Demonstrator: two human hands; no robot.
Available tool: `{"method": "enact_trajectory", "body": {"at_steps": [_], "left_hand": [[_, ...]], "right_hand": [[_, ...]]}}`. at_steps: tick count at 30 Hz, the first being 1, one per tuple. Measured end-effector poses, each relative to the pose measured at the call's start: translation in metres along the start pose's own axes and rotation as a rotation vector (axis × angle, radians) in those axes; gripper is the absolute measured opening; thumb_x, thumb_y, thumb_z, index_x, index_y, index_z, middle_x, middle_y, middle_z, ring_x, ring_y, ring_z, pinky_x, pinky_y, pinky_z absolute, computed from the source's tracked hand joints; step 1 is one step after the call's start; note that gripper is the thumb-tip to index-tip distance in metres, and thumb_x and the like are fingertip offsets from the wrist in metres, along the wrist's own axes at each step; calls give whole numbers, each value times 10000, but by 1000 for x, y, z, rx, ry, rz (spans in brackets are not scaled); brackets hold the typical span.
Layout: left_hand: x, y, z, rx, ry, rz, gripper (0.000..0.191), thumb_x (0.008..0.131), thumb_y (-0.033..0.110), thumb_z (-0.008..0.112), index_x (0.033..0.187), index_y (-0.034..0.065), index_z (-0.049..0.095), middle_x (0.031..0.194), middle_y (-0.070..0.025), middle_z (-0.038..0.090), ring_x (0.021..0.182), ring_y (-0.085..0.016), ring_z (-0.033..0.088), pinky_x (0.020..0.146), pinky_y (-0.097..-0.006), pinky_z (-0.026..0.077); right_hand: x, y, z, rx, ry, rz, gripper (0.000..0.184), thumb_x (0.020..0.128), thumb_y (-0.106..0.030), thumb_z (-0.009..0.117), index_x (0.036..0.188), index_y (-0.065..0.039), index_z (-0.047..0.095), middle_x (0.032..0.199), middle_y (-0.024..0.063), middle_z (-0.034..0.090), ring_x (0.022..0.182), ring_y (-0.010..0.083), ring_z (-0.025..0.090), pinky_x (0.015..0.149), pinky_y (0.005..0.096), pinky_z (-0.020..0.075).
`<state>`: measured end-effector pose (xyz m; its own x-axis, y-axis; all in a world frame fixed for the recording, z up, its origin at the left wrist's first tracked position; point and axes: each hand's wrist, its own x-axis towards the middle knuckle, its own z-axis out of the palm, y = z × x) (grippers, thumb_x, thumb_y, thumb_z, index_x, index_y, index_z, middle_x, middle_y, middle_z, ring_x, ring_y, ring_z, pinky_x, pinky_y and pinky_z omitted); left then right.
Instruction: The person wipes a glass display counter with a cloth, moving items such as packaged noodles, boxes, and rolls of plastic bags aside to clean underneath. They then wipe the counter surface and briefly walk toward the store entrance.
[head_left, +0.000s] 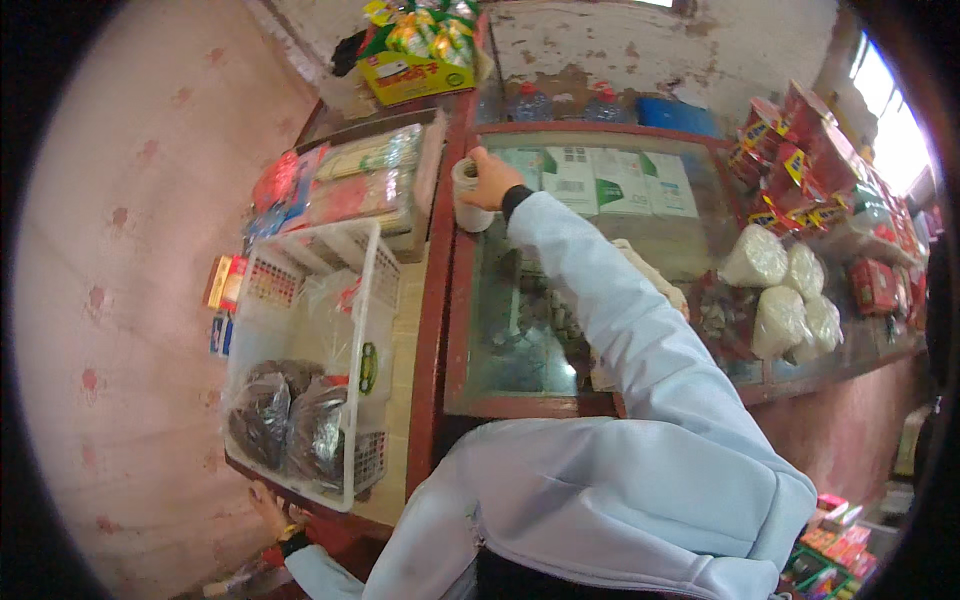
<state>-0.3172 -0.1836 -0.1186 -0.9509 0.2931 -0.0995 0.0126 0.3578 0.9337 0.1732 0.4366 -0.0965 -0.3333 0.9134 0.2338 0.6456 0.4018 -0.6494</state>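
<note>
My right hand (496, 180) grips an upright, open-topped white cylindrical container (472, 219) by its rim. The container stands at the far left corner of a glass-topped display counter (517, 375), by its red wooden frame. Whether it is a cup or a hollow roll is unclear. Low on the left, my left hand (268, 514) has its fingers extended near the red wooden edge below a white plastic basket (364, 300). I see nothing in that hand, though it is small and partly blurred. Dark goods in clear plastic bags (315, 427) lie in the basket.
Packaged bundles of sticks (367, 187) lie beyond the basket. A yellow-green carton of snack packets (420, 71) stands at the back. White cartons (600, 180) show through the glass. On the right are wrapped white rolls (784, 289) and red snack bags (787, 165).
</note>
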Motion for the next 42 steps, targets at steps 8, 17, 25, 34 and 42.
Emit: {"method": "enact_trajectory", "body": {"at_steps": [8,17,25,34,42], "left_hand": [[-43,15,31,-295,-295,-145,686,933,517,551,1391,27,408,1329,-92,510,1147,-246,520,949,-376,439],[-58,36,69,-562,-392,-119,672,946,539,513,1386,40,422,1348,-89,499,1180,-262,510,1009,-407,408],[-75,51,84,-337,-189,-27,754,946,577,480,1427,7,368,1385,-101,465,1195,-245,504,1016,-352,405],[-75,35,85,-390,-135,-7,691,975,519,468,1411,-9,370,1368,-108,464,1213,-238,471,1041,-363,367],[-72,33,78,-378,-171,-3,626,989,486,459,1397,16,392,1346,-102,480,1175,-237,493,1017,-373,390]], "right_hand": [[-19,-7,-7,-9,-43,-44,620,695,-315,750,1189,-76,461,1131,210,584,1055,396,578,894,453,486],[-41,-20,14,125,-16,-237,574,691,-329,755,1138,-73,502,1048,188,624,993,380,606,848,456,492],[-70,-92,37,37,-214,-361,624,680,-324,753,1175,-49,490,1053,203,628,975,395,616,828,454,504],[-66,-100,63,279,-103,-264,771,681,-301,790,1306,-47,417,1135,233,599,1072,402,586,912,451,483],[-79,-59,108,146,-252,-144,700,682,-289,816,1223,-23,461,1186,237,556,1106,403,556,931,453,467]]}}
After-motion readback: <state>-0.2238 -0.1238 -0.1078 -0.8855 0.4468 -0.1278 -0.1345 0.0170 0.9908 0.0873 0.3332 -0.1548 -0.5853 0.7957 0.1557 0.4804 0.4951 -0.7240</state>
